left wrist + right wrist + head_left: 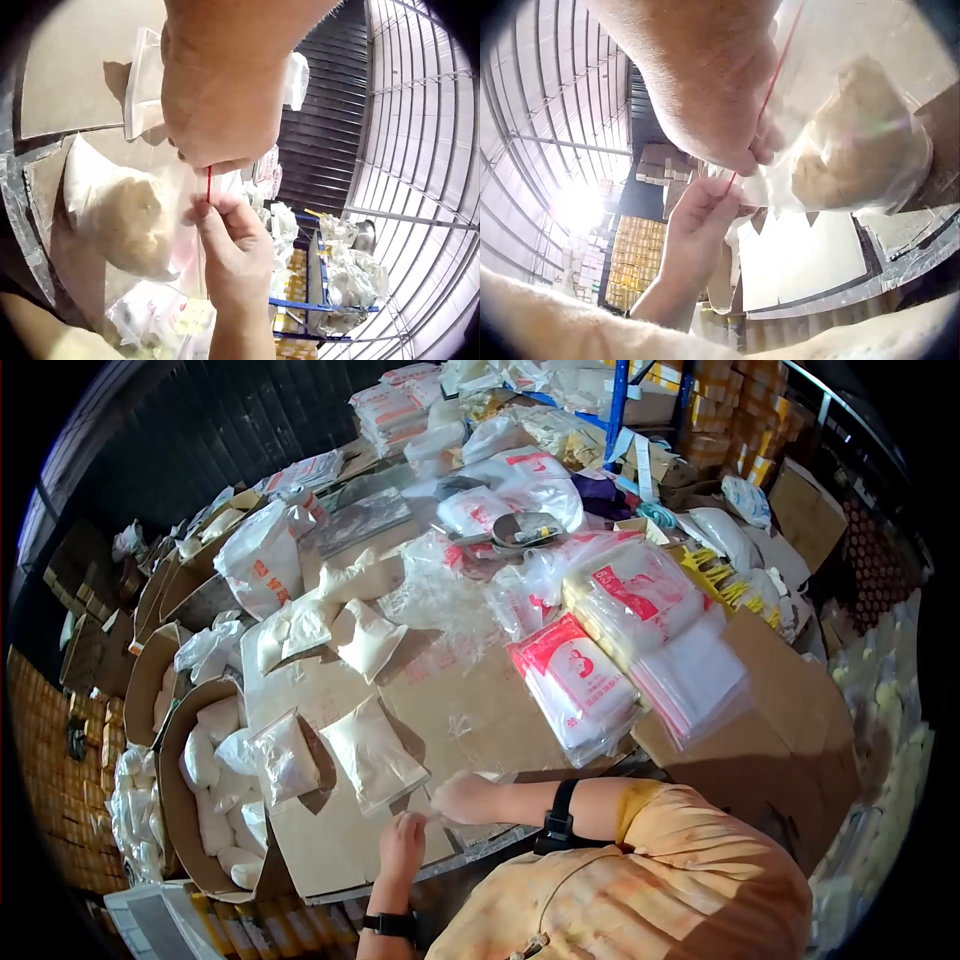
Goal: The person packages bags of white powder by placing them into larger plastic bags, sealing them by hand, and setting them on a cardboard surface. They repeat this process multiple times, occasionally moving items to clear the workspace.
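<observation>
My left hand [403, 845] and right hand [465, 798] meet close together at the near edge of the cardboard-covered table. Between them runs a thin red strip [780, 67] along the mouth of a clear plastic bag [135, 217] filled with pale powder. Fingertips and thumb of the left hand [697, 225] pinch this mouth edge. The right hand [236, 251] pinches it too, right beside the left, with its thumb on the red strip. In the head view a powder bag [372, 752] lies just beyond the hands, and another powder bag [284, 756] sits to its left.
Several more powder bags [368, 640] lie farther back on the cardboard [450, 710]. Stacks of red-printed plastic bags [575, 685] stand at the right. A metal scoop [525, 530] rests behind them. At the left, an open carton [170, 800] holds filled bags.
</observation>
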Motion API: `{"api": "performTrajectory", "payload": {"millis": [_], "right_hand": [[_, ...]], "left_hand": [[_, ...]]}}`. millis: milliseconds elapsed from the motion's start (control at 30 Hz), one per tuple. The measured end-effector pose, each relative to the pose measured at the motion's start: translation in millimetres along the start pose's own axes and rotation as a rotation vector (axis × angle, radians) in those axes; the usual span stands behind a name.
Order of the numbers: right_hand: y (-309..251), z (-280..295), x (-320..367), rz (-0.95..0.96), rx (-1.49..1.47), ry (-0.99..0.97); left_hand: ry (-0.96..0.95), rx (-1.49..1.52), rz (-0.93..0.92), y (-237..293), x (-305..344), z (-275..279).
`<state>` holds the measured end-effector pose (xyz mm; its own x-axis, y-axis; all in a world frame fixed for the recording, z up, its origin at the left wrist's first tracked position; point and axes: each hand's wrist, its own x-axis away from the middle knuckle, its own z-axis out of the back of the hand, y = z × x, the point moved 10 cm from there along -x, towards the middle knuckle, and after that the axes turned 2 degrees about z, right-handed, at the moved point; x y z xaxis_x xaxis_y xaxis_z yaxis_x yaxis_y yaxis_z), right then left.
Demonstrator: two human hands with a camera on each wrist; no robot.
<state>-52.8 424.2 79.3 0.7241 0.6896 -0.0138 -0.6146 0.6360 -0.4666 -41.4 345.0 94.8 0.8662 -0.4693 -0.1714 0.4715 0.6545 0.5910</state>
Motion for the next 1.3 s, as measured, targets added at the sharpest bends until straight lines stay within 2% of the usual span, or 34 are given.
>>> {"api": "performTrajectory", "payload": {"millis": [33,133,167,367,633,733,833,933,1033,1300], "right_hand": [[-1.1,6.0,-1.2,-0.003,-0.02,0.103],[-4.5,6.4,-4.7,0.037,-0.093,0.221],[-5.0,2.8,-5.5,0.042,-0.08,0.219],[-4.4,-8.3,-7.7,0.017,-0.004,0.152],[-8.7,-6.1,0.9,0.06,-0.028,0.165],[6.1,-11.8,14.6,0.028,-0.002,0.17],[20.1,11.4,35.7,-0.056,0.128,0.144],[39.8,30.0,62.7,-0.062,0.134,0.278],[58.0,39.5,84.4,-0.099,0.19,0.293],[81.9,43.4,114.2,-0.264,0.082,0.336]], "left_hand": [[0.004,0.006,0.015,0.9,0.4,-0.3],[-0.03,0.044,-0.007,19.0,-5.6,0.9],[-0.028,-0.009,0.033,15.1,-5.9,-1.2],[0.003,-0.006,0.001,5.9,-8.2,-6.8],[-0.097,-0.049,-0.153,22.0,-8.8,-11.9],[-0.121,-0.119,-0.175,23.9,-10.0,-13.1],[-0.124,-0.14,-0.177,23.9,-12.3,-8.1],[-0.153,-0.176,-0.168,19.5,-10.5,-8.0],[-0.173,-0.192,-0.165,18.1,-9.2,-9.3],[-0.169,-0.179,-0.153,21.6,-8.5,-8.5]]}}
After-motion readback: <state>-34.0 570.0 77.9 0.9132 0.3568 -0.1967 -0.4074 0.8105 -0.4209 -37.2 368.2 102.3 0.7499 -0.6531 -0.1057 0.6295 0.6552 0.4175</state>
